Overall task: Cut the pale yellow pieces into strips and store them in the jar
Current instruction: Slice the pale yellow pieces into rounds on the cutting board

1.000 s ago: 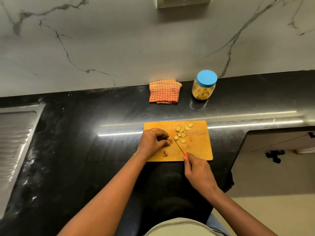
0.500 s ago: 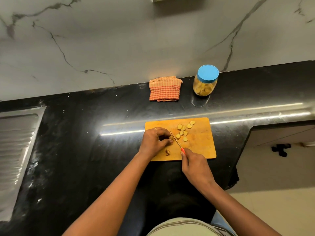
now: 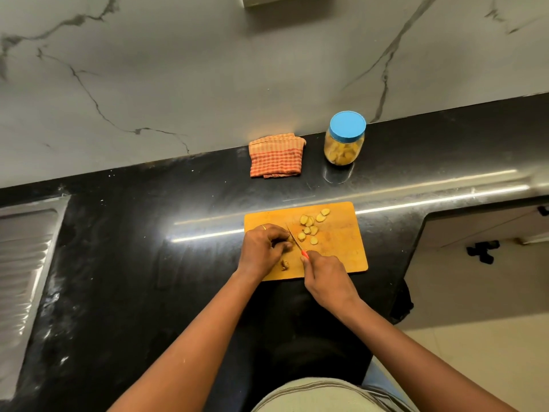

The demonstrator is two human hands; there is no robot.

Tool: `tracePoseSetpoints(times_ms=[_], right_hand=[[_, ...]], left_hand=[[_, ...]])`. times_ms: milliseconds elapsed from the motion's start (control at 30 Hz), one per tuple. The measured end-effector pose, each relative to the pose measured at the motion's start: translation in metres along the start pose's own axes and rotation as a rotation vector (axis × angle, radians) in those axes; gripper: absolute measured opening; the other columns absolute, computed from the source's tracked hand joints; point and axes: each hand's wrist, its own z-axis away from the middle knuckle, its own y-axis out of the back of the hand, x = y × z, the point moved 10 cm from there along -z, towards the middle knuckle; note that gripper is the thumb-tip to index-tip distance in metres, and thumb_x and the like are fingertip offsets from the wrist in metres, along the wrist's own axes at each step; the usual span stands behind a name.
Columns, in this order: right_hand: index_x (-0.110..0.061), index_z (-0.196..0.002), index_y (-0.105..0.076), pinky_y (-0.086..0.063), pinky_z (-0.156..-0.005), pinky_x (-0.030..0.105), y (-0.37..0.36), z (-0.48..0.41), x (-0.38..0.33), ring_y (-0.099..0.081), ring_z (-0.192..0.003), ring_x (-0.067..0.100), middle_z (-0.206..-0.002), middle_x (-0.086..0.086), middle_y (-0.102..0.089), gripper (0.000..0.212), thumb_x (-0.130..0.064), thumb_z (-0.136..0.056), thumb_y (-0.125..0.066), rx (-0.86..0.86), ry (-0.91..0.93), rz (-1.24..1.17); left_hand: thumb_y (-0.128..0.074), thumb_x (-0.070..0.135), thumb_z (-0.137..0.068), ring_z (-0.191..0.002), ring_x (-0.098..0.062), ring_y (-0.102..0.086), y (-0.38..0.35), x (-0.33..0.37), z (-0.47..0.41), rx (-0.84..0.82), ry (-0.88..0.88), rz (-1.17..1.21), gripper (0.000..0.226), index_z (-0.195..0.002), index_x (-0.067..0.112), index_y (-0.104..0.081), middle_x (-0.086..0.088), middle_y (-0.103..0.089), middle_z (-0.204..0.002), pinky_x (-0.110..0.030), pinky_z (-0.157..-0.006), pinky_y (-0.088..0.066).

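Note:
A wooden cutting board (image 3: 341,251) lies on the black counter with several pale yellow slices (image 3: 310,230) scattered on its upper middle. My left hand (image 3: 263,248) sits on the board's left part, fingers curled, pinching a small piece that is mostly hidden under the fingertips. My right hand (image 3: 325,278) grips a red-handled knife (image 3: 294,239), its blade angled up-left beside the left fingertips. A small brownish scrap (image 3: 285,264) lies below my left hand. The jar (image 3: 344,141), clear with a blue lid on, stands behind the board and holds yellow pieces.
A folded orange checked cloth (image 3: 277,156) lies against the marble wall, left of the jar. A steel sink drainboard (image 3: 23,263) takes up the left edge. The counter (image 3: 133,263) ends at the right, where the floor shows below.
The knife blade has shifted slightly against the piece under my left fingertips. Both hands stay in the same spot on the board; the camera view tilted a little.

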Motion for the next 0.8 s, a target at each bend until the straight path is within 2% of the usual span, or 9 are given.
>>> tracePoseSetpoints(times_ms=[100, 233, 433, 600, 800], right_hand=[[-0.011, -0.098, -0.063, -0.047, -0.055, 0.032, -0.001, 0.007, 0.005, -0.057, -0.059, 0.018, -0.071, 0.004, -0.061, 0.034, -0.034, -0.103, -0.039, -0.023, -0.027, -0.005], [-0.012, -0.097, -0.062, -0.049, -0.058, 0.033, -0.003, 0.005, 0.006, -0.058, -0.063, 0.018, -0.075, 0.004, -0.062, 0.034, -0.036, -0.103, -0.038, -0.064, -0.040, 0.032], [-0.011, -0.105, -0.056, -0.045, -0.060, 0.032, -0.005, 0.002, -0.005, -0.061, -0.076, 0.026, -0.089, 0.010, -0.063, 0.033, -0.034, -0.104, -0.033, -0.090, -0.037, 0.185], [-0.013, -0.108, -0.051, -0.042, -0.059, 0.032, -0.007, 0.017, 0.011, -0.057, -0.074, 0.023, -0.086, 0.005, -0.058, 0.025, -0.031, -0.104, -0.034, -0.151, -0.081, 0.271], [-0.015, -0.112, -0.053, -0.055, -0.064, 0.036, 0.008, 0.018, 0.024, -0.063, -0.074, 0.022, -0.087, 0.004, -0.063, 0.032, -0.037, -0.104, -0.032, -0.089, -0.133, 0.192]], left_hand=[[-0.084, 0.012, -0.073, -0.087, -0.010, -0.067, 0.000, 0.002, 0.001, -0.002, -0.006, -0.011, 0.018, -0.090, 0.011, -0.079, 0.000, -0.074, -0.094, -0.020, -0.079, -0.055], [-0.084, 0.012, -0.072, -0.086, -0.009, -0.066, -0.001, 0.001, 0.000, -0.004, -0.005, -0.013, 0.018, -0.089, 0.011, -0.078, 0.001, -0.073, -0.093, -0.022, -0.080, -0.055], [-0.085, 0.011, -0.071, -0.085, -0.010, -0.066, -0.001, 0.000, 0.002, 0.010, 0.011, -0.007, 0.018, -0.088, 0.010, -0.078, 0.000, -0.073, -0.093, -0.022, -0.080, -0.055], [-0.084, 0.014, -0.073, -0.087, -0.009, -0.065, -0.001, -0.002, 0.000, -0.012, 0.022, -0.016, 0.018, -0.090, 0.011, -0.078, 0.000, -0.073, -0.095, -0.018, -0.080, -0.053], [-0.086, 0.020, -0.071, -0.086, -0.005, -0.064, 0.001, -0.010, -0.001, -0.043, 0.098, 0.035, 0.024, -0.092, 0.014, -0.078, 0.003, -0.073, -0.095, -0.008, -0.078, -0.047]])
